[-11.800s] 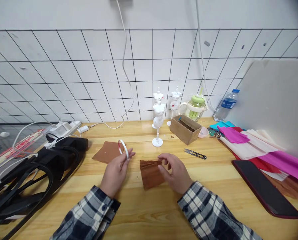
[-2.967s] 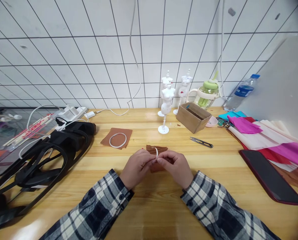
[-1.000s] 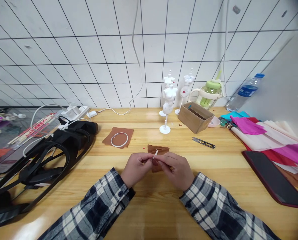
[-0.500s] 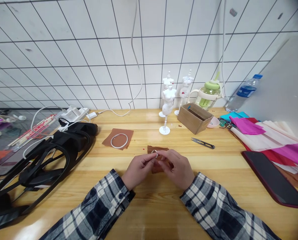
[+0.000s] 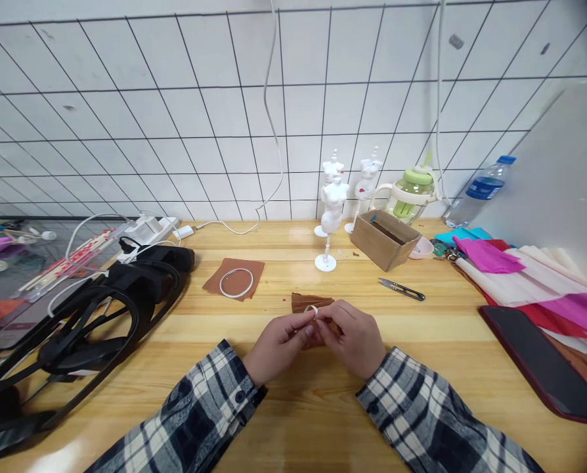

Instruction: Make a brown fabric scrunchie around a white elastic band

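Observation:
My left hand (image 5: 278, 346) and my right hand (image 5: 356, 336) meet at the middle of the wooden table, fingertips pinched together. Between them is a small white strip (image 5: 312, 308), curved into a loop, with both hands closed on it; its lower part is hidden by fingers. Just behind and under the fingers lies a pleated piece of brown fabric (image 5: 301, 301), partly covered by my hands. To the left, a thin white ring (image 5: 222, 289) rests on a flat brown fabric square (image 5: 254, 269). Thread snips (image 5: 402, 289) lie to the right.
White mini dress forms (image 5: 333, 200) stand at the back beside a cardboard box (image 5: 385, 244), a green-lidded jug (image 5: 414, 190) and a water bottle (image 5: 480, 190). At right are coloured fabrics (image 5: 534, 269) and a dark phone-like slab (image 5: 540, 364). Black straps (image 5: 130, 295) lie left.
The camera view has tilted up slightly, so everything sits a little lower. My fingers have shifted slightly around the white strip, and its loop shows more clearly above the fingertips.

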The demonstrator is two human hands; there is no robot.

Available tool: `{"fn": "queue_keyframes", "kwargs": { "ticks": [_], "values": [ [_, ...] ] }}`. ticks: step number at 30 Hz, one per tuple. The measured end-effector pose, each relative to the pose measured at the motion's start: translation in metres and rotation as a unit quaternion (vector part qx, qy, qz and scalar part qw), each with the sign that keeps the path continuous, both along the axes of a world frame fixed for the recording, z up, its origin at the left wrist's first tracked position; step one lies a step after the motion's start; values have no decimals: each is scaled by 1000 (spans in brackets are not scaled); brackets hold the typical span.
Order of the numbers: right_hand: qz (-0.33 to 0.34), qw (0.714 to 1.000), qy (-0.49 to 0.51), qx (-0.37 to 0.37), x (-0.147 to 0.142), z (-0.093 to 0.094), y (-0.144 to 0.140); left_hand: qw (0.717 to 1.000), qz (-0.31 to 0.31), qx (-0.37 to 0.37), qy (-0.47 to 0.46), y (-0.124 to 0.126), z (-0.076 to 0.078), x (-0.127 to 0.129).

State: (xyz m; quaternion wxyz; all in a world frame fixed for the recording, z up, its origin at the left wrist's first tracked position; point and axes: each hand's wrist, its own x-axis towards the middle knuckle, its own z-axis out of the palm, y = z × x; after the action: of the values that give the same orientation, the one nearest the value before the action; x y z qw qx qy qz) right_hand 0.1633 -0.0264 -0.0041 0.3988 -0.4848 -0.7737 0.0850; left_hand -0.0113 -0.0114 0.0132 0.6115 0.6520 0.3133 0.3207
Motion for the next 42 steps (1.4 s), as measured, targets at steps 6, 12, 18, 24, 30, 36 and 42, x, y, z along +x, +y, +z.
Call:
{"fn": "queue_keyframes", "kwargs": {
  "ticks": [6, 12, 18, 24, 30, 36, 42],
  "values": [
    [2, 1000, -13, 23, 0, -2, 1, 993, 28, -105, -53, 3, -8, -6],
    [-13, 999, -8, 40, 0, 0, 2, 985, 0, -155, -76, 3, -10, -8],
    [-27, 999, -1, 47, -2, -3, 4, 994, -32, -99, -34, 3, -7, -7],
    [-4, 999, 44, -13, -2, -6, 5, 993, -1, 95, 74, 4, -7, -4],
    [11, 991, 108, -84, -8, -7, 5, 966, 47, 197, 160, 8, -10, -7],
    [23, 983, 145, -113, -14, -7, 2, 925, 97, 289, 227, 8, -12, -10],
    [24, 989, 113, -90, -17, -6, 0, 927, 115, 283, 219, 7, -12, -10]
  ]
}}
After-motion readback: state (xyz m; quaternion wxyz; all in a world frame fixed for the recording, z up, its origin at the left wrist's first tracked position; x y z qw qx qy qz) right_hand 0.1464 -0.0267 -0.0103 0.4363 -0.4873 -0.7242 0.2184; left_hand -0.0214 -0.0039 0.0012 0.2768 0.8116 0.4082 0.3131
